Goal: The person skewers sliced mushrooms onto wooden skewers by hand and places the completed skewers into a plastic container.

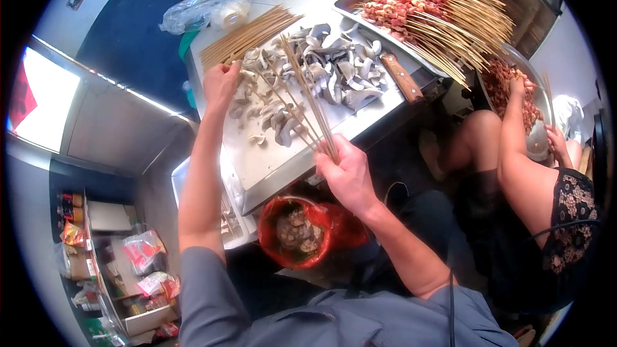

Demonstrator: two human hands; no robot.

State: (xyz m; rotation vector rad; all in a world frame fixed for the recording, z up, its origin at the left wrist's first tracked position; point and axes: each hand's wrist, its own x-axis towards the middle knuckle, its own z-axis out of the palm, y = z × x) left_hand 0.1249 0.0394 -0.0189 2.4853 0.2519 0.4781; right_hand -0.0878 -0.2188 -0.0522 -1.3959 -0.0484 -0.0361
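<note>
My right hand (347, 170) is closed around several bamboo skewers (307, 93), which fan out over the mushrooms. My left hand (221, 82) is pinched at the near end of a pile of loose skewers (250, 35); what its fingertips hold is too small to make out. Between and beyond my hands, torn grey oyster mushrooms (340, 67) are spread on the pale table top (257, 164). A knife with a wooden handle (402, 78) lies at the right of the mushrooms, its blade not clearly visible.
A metal tray (350, 1) holds many meat skewers (418, 3). A red bag-lined bucket (267, 244) with scraps stands below the table edge, beside a white container (241, 228). At right, another person's hands (517, 83) work over a bowl of meat (508, 93). Plastic bags (215, 9) lie far left.
</note>
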